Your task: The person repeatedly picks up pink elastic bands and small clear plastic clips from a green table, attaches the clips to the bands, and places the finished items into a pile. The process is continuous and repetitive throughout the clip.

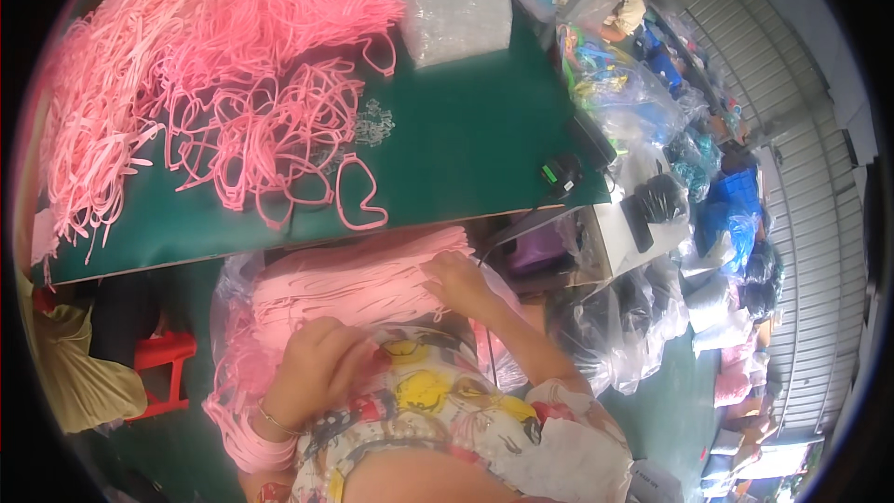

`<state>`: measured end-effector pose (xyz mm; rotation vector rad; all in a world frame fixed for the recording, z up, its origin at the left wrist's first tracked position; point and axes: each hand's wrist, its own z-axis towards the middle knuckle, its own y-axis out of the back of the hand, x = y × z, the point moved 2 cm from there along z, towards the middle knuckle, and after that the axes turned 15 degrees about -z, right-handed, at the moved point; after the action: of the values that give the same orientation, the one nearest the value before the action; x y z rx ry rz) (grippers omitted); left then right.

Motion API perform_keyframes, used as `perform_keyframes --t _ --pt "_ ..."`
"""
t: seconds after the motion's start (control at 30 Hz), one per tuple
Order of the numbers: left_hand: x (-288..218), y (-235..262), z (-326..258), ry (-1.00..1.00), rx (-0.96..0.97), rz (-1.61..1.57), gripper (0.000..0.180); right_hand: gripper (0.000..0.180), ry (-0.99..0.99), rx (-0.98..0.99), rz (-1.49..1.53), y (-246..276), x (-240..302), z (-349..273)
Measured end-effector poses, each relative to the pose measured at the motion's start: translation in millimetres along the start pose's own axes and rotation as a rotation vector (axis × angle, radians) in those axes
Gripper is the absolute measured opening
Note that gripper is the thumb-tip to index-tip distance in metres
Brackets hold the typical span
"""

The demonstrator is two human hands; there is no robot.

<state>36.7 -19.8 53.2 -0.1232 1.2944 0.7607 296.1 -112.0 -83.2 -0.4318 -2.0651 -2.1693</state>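
A thick bundle of long, soft pink straps [354,284] lies across my lap, just below the table's near edge. My right hand [458,284] rests at the right end of this bundle, fingers stretched over the straps and partly apart. Close to its lower left side is my left hand [324,361], bent at the wrist; its fingers are blurred, and whatever may be between them is hidden. More pink straps [250,428] hang beside my left forearm. On the table, a single pink frame-shaped loop [361,194] lies near the edge, beside a heap of similar loops [270,130].
The green table [466,158] carries a large pile of pink strands [121,74], clear bags [456,9], small clear pieces [374,123] and a black device [561,174]. A red stool [168,363] and a seated person are at left. Stuffed bags line the right; another person sits beyond.
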Motion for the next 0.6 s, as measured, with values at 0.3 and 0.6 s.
perform_keyframes --t 0.3,0.6 --pt "13 -3 -9 0.23 0.068 -0.128 0.01 0.025 -0.07 -0.107 0.016 -25 -29 -20" --pt "30 -1 -12 0.274 -0.036 -0.204 0.009 0.024 -0.069 -0.163 -0.066 -20 -39 -5"
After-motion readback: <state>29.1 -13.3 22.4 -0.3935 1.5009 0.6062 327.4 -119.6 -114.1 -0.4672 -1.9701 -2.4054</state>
